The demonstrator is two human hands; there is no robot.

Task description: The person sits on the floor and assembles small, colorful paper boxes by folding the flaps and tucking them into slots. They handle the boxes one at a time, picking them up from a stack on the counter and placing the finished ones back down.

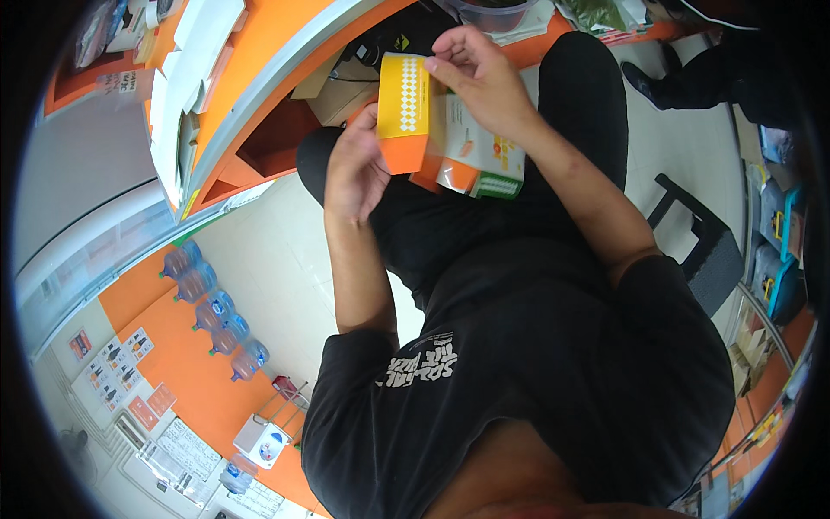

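Note:
A yellow and orange cardboard box [405, 99] with a band of white diamonds is held up over my lap. My left hand [354, 169] grips its left side, the fingers partly hidden behind it. My right hand [486, 76] is at the box's upper right corner, with the thumb against the edge and the other fingers curled. Just right of it, below my right wrist, a second box [471, 143], pale with a clear window and a green end, lies on my lap. The yellow box covers part of it.
Ahead curves an orange counter [285, 60] with a grey edge, papers on top and an open shelf beneath. A black stool [705, 251] stands at right, near another person's shoe [641, 85]. Several water jugs [216, 311] line the orange wall at left.

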